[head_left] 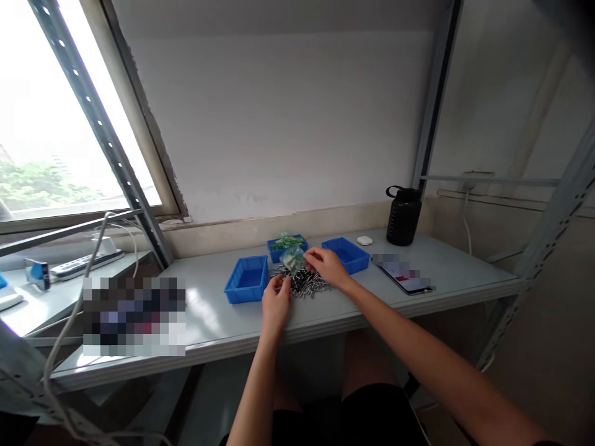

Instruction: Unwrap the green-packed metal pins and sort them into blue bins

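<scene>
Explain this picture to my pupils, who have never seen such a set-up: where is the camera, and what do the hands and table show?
There is no robot here. The one picture comes from a camera worn on a person's head, looking forward and down at two bare hands.

On the table lies a pile of small metal pieces, perhaps screws. The left hand is at its near left edge. The right hand has its fingertips at a clear bag; whether either hand grips anything is too small to tell.

Around the pile stand three blue trays; the back one holds green items. Farther right are a black bottle and a flat-screened device.
</scene>
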{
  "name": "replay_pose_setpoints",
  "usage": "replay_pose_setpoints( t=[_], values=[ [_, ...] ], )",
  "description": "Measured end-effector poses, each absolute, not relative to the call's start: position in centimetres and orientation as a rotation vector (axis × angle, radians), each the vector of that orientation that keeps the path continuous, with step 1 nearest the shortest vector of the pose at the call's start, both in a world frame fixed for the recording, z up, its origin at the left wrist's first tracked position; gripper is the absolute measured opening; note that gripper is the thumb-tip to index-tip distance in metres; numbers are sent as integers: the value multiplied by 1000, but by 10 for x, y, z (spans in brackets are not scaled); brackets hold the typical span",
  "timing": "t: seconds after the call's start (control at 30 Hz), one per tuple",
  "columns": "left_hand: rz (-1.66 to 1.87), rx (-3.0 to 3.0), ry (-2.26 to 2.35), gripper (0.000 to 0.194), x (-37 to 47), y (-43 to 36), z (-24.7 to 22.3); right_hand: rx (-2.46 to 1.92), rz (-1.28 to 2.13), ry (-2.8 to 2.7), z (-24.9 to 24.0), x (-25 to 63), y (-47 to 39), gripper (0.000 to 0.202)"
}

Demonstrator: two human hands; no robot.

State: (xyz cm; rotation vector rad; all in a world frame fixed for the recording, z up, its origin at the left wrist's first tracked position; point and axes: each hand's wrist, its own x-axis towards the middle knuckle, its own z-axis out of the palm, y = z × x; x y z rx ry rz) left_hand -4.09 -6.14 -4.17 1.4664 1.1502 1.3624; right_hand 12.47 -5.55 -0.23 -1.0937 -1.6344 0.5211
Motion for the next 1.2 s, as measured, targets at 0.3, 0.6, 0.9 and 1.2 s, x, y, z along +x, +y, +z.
replay_pose_setpoints(
  t=[0.3, 0.6, 0.9, 1.2],
  values=[
    [1252, 1531, 950, 23, -44, -72, -35, -1069, 765, -1534, -50, 131, -86, 27],
    [1240, 1594, 931, 25, -44, -71, -39, -1149, 718, -1685, -52, 131, -90, 25],
    [1213, 1551, 994, 30, -44, -69, -41, -1170, 776, -1692, -53, 131, -91, 28],
    [1218, 1621, 969, 25, -45, -71, -37, -1190, 770, -1691, -50, 131, -92, 29]
  ],
)
